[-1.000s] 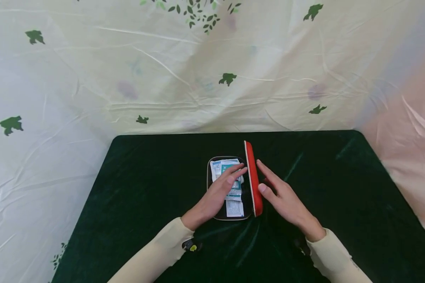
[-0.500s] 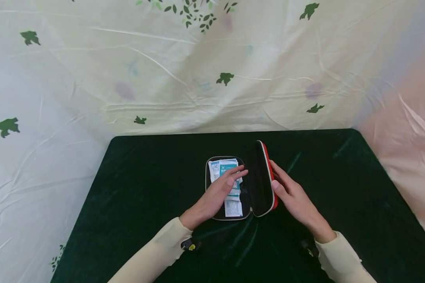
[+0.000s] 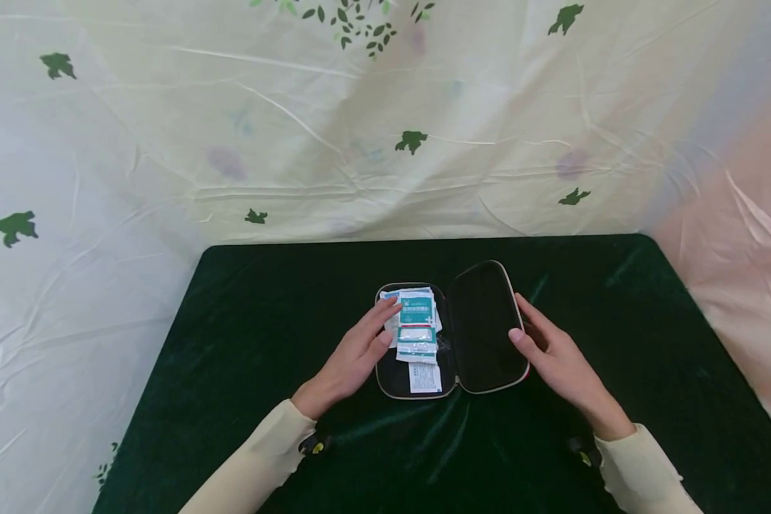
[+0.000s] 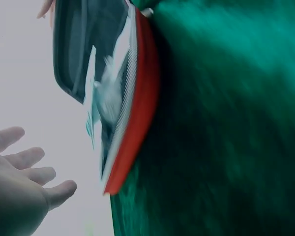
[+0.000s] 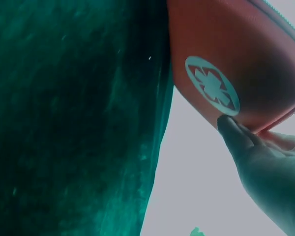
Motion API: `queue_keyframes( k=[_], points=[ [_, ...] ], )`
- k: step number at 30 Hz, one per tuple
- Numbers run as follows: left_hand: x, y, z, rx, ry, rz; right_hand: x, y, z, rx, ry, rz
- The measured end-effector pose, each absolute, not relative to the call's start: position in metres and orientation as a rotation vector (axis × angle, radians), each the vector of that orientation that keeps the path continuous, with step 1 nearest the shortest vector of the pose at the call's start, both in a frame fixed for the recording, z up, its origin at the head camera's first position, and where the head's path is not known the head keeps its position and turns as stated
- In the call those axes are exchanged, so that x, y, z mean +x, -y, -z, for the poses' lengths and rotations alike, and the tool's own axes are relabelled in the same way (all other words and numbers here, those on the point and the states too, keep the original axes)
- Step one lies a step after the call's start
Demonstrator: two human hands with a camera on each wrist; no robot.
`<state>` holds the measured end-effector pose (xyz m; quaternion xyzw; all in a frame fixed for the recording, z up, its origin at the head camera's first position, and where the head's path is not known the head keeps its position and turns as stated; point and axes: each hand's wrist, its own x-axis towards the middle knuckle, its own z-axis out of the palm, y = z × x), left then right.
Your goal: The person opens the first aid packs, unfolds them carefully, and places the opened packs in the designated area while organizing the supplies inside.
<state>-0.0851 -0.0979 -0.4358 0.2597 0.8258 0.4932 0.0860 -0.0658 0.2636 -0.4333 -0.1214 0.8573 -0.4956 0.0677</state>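
Observation:
A red first-aid case (image 3: 395, 377) lies unfolded like a book, its black-lined base on the left and its lid (image 3: 485, 325) raised at a slant on the right. White and teal packets (image 3: 417, 312) are stacked inside the base. My left hand (image 3: 353, 351), fingers loosely spread and holding nothing, hovers at the base's left edge; the left wrist view shows a gap between fingertips and case. My right hand (image 3: 562, 364) grips the lid's outer edge, thumb at the rim and fingers behind. A white cross emblem (image 5: 214, 86) marks the lid's red outside.
Dark green velvet cloth (image 3: 283, 307) covers the table under the case. Behind and around it hangs a pale curtain (image 3: 334, 171) with green leaf prints. A zipper (image 4: 129, 88) runs along the base's rim.
The lid has swung from nearly upright over to the right, with my right hand following and taking hold of its edge. My left hand has drawn back leftward off the packets.

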Motion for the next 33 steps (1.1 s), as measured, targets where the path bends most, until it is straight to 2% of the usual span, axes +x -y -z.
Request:
queue_keyframes(
  k=[16,33],
  points=[
    [-0.091,0.12,0.454,0.664,-2.714,-0.832,-0.07,-0.294,0.441,-0.339,-2.58,1.35],
    [-0.095,0.121,0.462,0.673,-2.634,-0.6,-0.079,-0.321,0.456,-0.401,-2.497,1.219]
  ],
)
